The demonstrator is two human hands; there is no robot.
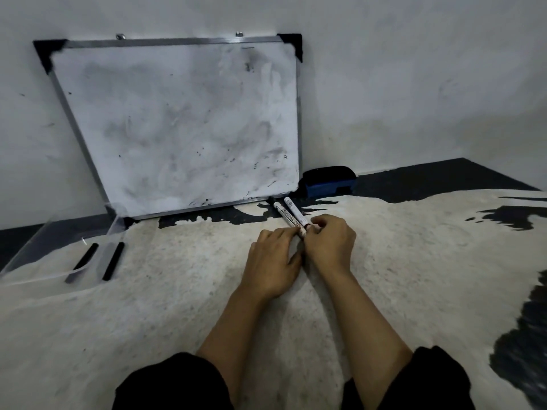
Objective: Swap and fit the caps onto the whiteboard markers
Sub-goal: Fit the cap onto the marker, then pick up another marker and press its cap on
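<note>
Two white whiteboard markers lie side by side on the rug, pointing toward the whiteboard: the left marker (284, 216) and the right marker (294, 211). My left hand (273, 258) grips the near end of the left marker. My right hand (331, 242) pinches the near end of the right marker, where a dark tip or cap shows at its fingertips. Both hands touch each other. Two black caps lie far left: one (86, 256) inside a clear tray (35, 250), the other (113, 261) just beside it.
A smudged whiteboard (183, 125) leans against the grey wall. A blue and black eraser (327, 182) sits at its right foot. The cream and black cowhide rug (414, 261) covers the floor; my knees in black clothing are at the bottom.
</note>
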